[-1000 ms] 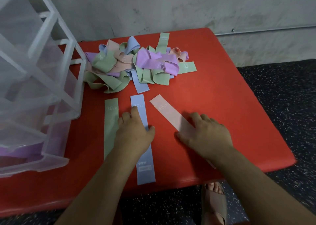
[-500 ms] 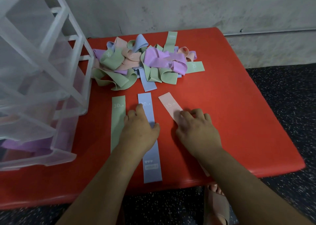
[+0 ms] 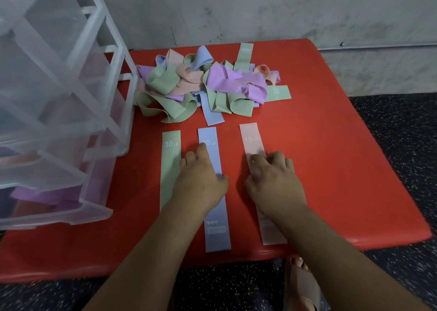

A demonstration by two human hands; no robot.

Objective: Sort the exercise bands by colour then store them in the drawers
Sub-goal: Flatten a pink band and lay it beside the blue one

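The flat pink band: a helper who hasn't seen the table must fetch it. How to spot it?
On the red table, nearer than the tangled pile, three bands lie side by side. The pink band is rightmost, under the right hand; unlike the blue band and green band, it reads 15.

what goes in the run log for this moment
left hand: on blue band | right hand: on pink band | green band: laid flat | pile: unsorted

Three bands lie flat side by side near the front of the worktop: left band, middle band, right band. The left hand rests on the middle band and the right hand on the right band. The tangled heap sits just behind them, with the drawer unit off to the left.
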